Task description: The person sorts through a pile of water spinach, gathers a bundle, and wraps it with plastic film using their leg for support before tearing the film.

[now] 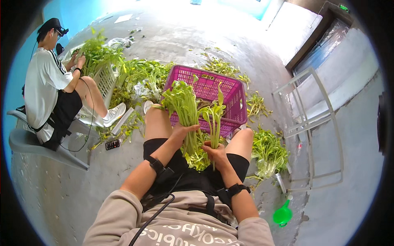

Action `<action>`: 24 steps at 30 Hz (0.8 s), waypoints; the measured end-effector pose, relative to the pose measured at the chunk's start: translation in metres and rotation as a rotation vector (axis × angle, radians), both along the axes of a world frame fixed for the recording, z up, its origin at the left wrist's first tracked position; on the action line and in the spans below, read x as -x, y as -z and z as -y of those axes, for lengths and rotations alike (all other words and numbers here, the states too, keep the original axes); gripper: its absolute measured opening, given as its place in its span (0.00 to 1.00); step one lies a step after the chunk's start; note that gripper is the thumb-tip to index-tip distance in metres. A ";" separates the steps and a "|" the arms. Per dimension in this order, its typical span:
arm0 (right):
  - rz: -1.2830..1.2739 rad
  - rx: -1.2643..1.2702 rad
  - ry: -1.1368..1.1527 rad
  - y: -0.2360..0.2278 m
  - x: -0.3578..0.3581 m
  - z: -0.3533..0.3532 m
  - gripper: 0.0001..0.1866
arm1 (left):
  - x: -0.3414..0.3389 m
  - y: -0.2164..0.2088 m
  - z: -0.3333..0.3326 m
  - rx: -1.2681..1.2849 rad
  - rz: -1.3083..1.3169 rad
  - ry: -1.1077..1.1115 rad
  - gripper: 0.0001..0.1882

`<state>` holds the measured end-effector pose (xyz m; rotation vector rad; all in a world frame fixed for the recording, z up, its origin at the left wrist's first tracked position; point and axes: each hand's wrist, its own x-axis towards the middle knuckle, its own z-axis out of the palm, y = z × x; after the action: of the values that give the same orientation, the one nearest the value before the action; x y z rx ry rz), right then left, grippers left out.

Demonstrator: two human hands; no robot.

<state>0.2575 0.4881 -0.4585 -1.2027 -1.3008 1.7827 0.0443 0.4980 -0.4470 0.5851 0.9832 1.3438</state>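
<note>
My left hand is closed round a thick bunch of leafy green stems, held upright above my lap. In my right hand is a smaller bunch of green stems, gripped low down with its leaves pointing up. The two bunches stand side by side, a little apart. Just beyond them is a magenta plastic crate with slatted walls; some stalks show inside it, partly hidden by the bunches. Loose yellow-green leaves lie between my thighs under my hands.
A co-worker sits on a grey chair at left, handling greens by a white crate. Piles of greens and scraps lie on the floor. A metal frame leans at right, near a green plastic item. A dark remote lies left.
</note>
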 end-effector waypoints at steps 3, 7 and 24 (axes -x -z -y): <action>-0.030 0.005 0.066 -0.006 0.000 0.000 0.15 | -0.010 0.011 -0.001 -0.045 -0.080 0.052 0.15; -0.028 -0.038 0.064 -0.007 0.005 -0.007 0.14 | -0.014 0.005 -0.008 -0.101 -0.072 0.089 0.17; -0.097 -0.035 -0.038 -0.012 -0.002 -0.011 0.17 | -0.014 0.011 -0.009 -0.084 0.017 0.187 0.21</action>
<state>0.2594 0.4990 -0.4464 -1.0655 -1.3016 1.8142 0.0583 0.5067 -0.4579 0.7108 0.8399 1.2259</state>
